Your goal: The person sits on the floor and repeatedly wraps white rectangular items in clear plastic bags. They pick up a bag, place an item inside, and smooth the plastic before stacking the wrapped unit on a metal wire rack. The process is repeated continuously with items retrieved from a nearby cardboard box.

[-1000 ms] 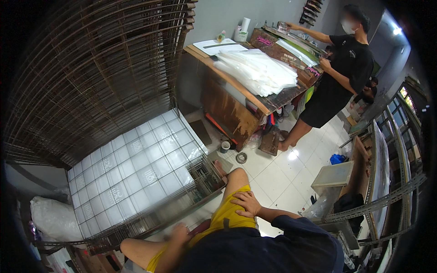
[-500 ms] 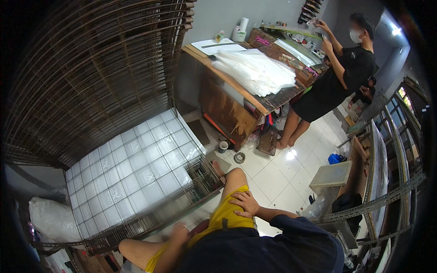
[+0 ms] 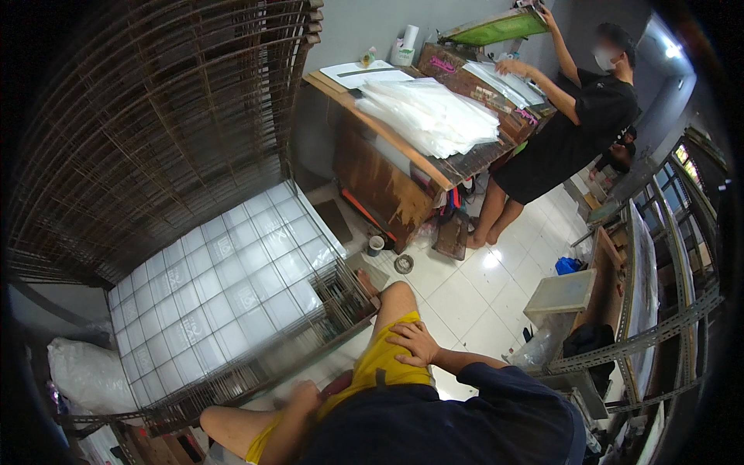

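Note:
My right hand (image 3: 413,343) rests on the thigh of my yellow shorts (image 3: 376,353), its fingers spread and nothing in them. Near my other leg, my left hand (image 3: 304,395) hangs low; its fingers are too blurred and hidden to read. In front of me to the left stands a wire drying rack (image 3: 341,291). Translucent white plastic sheets (image 3: 232,271) with pale printed designs lie on its lowered wire shelves. The raised wire shelves (image 3: 170,116) tilt up behind them. Neither hand touches the rack.
Across the tiled floor (image 3: 496,302), a co-worker (image 3: 577,136) holds up a green-meshed screen frame (image 3: 496,29) at a wooden table (image 3: 434,167). A stack of clear plastic sheets (image 3: 426,116) lies there. A tape roll (image 3: 404,264) is on the floor; metal racks (image 3: 659,333) stand right.
The co-worker has tilted the screen frame upward and lowered one hand toward the table. My hands stay in nearly the same places; my view has shifted slightly.

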The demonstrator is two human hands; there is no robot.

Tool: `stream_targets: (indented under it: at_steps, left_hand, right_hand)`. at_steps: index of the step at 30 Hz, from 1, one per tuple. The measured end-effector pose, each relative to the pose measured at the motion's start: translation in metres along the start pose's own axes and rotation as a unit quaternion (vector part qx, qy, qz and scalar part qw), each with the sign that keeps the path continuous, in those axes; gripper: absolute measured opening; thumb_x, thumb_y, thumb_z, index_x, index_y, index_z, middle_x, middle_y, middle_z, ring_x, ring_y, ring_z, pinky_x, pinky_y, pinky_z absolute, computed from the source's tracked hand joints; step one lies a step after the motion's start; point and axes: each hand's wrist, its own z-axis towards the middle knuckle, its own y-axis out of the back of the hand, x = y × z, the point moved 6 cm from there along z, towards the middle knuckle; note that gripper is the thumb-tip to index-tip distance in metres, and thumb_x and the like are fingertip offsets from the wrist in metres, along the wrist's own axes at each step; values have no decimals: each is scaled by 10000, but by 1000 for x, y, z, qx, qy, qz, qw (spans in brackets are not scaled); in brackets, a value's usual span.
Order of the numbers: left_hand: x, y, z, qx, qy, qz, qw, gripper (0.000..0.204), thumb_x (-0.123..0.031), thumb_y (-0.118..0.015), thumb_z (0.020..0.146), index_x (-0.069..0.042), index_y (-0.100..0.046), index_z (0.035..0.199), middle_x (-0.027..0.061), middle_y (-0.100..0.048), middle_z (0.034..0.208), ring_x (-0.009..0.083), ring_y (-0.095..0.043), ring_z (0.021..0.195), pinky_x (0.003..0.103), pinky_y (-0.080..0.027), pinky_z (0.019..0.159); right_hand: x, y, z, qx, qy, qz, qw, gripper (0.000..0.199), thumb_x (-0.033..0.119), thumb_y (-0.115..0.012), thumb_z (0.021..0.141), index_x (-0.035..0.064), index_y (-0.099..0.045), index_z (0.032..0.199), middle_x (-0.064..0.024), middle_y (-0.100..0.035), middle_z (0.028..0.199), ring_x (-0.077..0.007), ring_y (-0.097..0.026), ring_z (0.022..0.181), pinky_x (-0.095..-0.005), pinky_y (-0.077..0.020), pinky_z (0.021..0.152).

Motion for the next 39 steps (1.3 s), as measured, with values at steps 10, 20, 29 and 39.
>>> stream_targets:
  at_steps: [10, 20, 29, 39]
  left_hand:
    - [-8, 12, -8, -86, -27, -5, 996, 168, -239, -691, 681, -163, -709, 829, 29, -609, 923, 219, -578, 933, 396, -394, 870]
    - [-7, 10, -9, -50, 15, 5, 999, 188, -278, -674, 726, -239, -702, 908, -3, -587, 984, 204, -524, 1033, 430, -347, 925]
    - [-8, 11, -12, -46, 29, -3, 999, 218, -287, -664, 733, -242, -690, 945, 5, -587, 1024, 224, -513, 1068, 467, -331, 962]
    - [2, 20, -20, -122, -26, -146, 981, 406, -466, -604, 792, -132, -658, 1016, 121, -623, 983, 284, -594, 924, 407, -464, 809]
  right_hand:
    - [-5, -4, -3, -2, -6, 9, 1000, 550, 476, -501, 788, 147, -504, 1229, -133, -442, 1288, -298, -384, 1202, -486, -252, 939]
    - [-3, -1, -3, -10, -5, 13, 1000, 553, 466, -518, 786, 158, -496, 1245, -135, -439, 1294, -292, -388, 1199, -479, -254, 938]
    - [-1, 2, -3, -20, -4, 7, 1000, 532, 471, -503, 801, 150, -502, 1225, -129, -446, 1284, -286, -392, 1203, -480, -280, 935]
    - [-58, 138, 72, -414, -37, -35, 909, 282, 146, -662, 661, 79, -609, 930, -126, -604, 993, -305, -568, 919, -386, -424, 775]
